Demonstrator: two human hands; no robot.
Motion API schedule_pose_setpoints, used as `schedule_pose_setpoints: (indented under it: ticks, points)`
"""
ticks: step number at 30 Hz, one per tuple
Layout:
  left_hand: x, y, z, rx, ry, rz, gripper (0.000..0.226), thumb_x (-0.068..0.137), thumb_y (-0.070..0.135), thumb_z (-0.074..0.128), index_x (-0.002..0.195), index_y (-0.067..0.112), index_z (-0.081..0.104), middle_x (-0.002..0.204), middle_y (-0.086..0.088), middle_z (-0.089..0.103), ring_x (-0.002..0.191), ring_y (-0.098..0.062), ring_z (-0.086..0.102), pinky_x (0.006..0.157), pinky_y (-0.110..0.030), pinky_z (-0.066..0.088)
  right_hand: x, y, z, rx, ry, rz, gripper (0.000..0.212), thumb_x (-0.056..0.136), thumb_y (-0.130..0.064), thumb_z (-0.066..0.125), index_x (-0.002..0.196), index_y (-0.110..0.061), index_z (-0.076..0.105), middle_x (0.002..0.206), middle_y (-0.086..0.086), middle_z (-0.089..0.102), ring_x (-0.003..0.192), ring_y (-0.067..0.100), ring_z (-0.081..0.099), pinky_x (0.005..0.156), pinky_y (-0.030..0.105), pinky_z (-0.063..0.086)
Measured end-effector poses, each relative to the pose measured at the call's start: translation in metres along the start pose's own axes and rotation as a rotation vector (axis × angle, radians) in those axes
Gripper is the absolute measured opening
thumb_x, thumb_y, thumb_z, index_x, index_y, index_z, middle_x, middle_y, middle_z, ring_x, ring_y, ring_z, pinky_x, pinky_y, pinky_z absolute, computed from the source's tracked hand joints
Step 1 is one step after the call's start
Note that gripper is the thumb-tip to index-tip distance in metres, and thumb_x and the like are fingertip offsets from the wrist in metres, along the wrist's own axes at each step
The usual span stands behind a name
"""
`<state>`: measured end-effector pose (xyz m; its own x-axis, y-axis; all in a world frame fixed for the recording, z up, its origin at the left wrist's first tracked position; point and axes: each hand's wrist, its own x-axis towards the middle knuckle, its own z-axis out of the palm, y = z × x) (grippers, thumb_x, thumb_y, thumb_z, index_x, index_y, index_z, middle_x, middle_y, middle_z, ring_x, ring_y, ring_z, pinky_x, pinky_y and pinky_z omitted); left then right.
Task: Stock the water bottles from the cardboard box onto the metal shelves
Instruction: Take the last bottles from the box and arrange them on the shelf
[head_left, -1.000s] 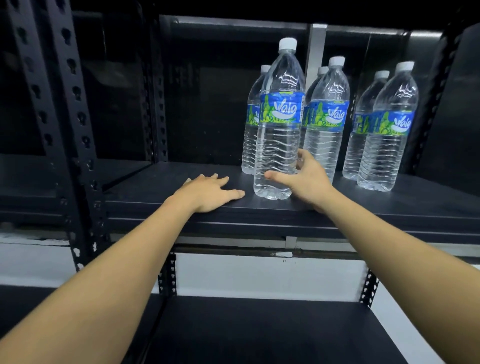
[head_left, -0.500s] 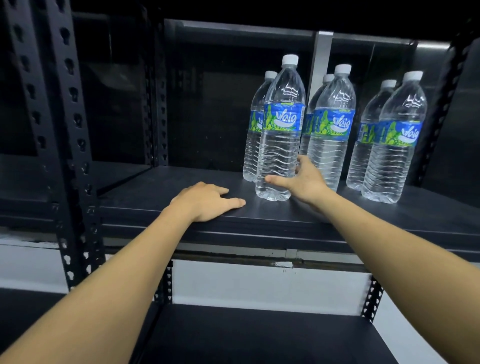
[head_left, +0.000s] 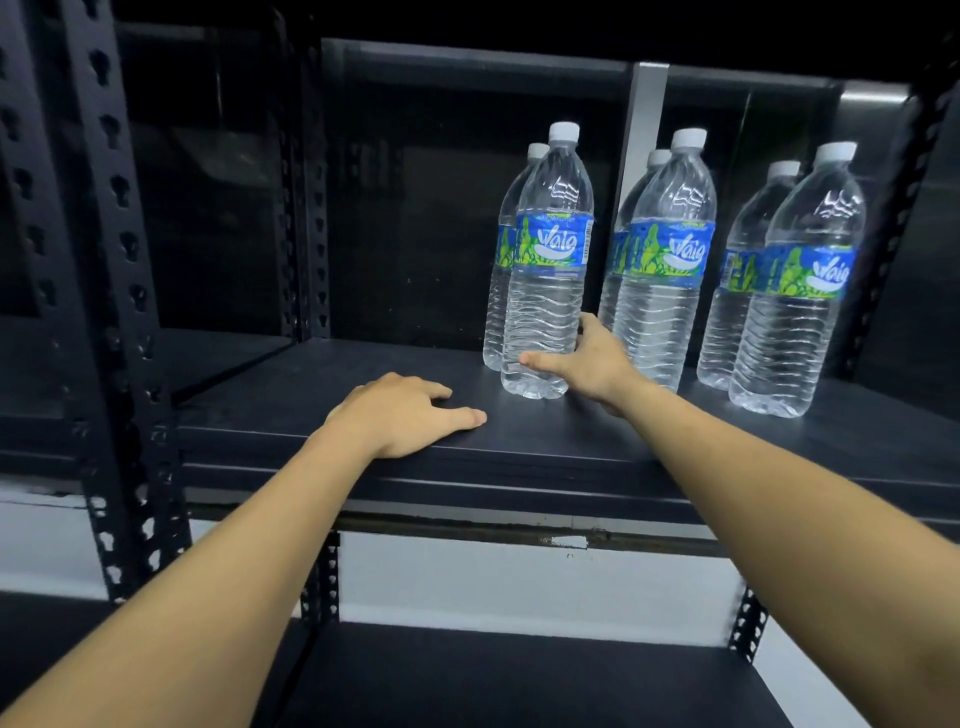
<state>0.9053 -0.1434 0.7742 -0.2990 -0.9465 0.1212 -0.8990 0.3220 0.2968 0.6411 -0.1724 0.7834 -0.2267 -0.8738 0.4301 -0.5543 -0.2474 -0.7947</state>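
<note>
Six water bottles (head_left: 795, 322) stand upright on the black metal shelf (head_left: 291, 395), set in three front-and-back pairs across its right half. Your right hand (head_left: 595, 364) grasps the leftmost front bottle (head_left: 545, 301) low on its body, with the thumb across the front near the base and the fingers wrapped round its right side. Your left hand (head_left: 410, 415) lies released, palm down on the shelf's front edge, holding nothing. You appear to be settling this bottle into line. To do that well, check that its base sits flat just in front of the bottle behind it. Then let go gently, opening your fingers without nudging the neighbouring pair (head_left: 665, 291), which stands close on the right. A tall bottle gripped this low could tip. The bottle is clear ribbed plastic, full of water, with a white cap and a blue and green label facing you. Further bottles would likely go to its left. The cardboard box is not in view.
</note>
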Motion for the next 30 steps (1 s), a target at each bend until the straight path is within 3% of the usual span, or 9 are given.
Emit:
schedule_pose_setpoints:
  ticks: [10,15,25,30]
  points:
    - [0.001,0.0,0.0,-0.014,0.002,-0.014,0.089,0.076,0.095,0.042,0.15,0.046,0.046,0.162,-0.001,0.039,0.15,-0.029,0.034,0.117,-0.048,0.035,0.003,-0.001,0.006,-0.06,0.021,-0.025,0.111,0.043,-0.067,0.09,0.136,-0.02,0.051,0.125,-0.007,0.069,0.116,0.016,0.065,0.105,0.041,0.051]
    - [0.0,-0.001,0.0,-0.031,0.007,-0.014,0.1,0.063,0.1,0.037,0.148,0.048,0.048,0.161,0.0,0.041,0.149,-0.029,0.034,0.117,-0.049,0.036,0.005,0.006,0.009,-0.088,0.062,-0.059,0.093,0.063,-0.05,0.094,0.139,-0.018,0.051,0.126,-0.008,0.069,0.115,0.013,0.064,0.103,0.033,0.05]
    - [-0.004,0.004,-0.001,-0.03,0.015,-0.015,0.083,0.08,0.09,0.046,0.149,0.044,0.049,0.16,-0.002,0.042,0.148,-0.028,0.036,0.116,-0.046,0.037,0.009,0.009,0.006,-0.064,0.032,-0.089,0.102,0.047,-0.067,0.089,0.133,-0.022,0.056,0.123,-0.012,0.07,0.113,0.011,0.067,0.104,0.039,0.052]
    - [-0.002,0.002,0.0,-0.031,0.01,-0.025,0.09,0.072,0.096,0.044,0.147,0.047,0.049,0.16,0.0,0.042,0.147,-0.027,0.036,0.114,-0.047,0.038,0.011,0.008,0.01,-0.066,0.024,-0.101,0.109,0.04,-0.077,0.086,0.132,-0.025,0.058,0.121,-0.013,0.072,0.112,0.01,0.067,0.102,0.039,0.053]
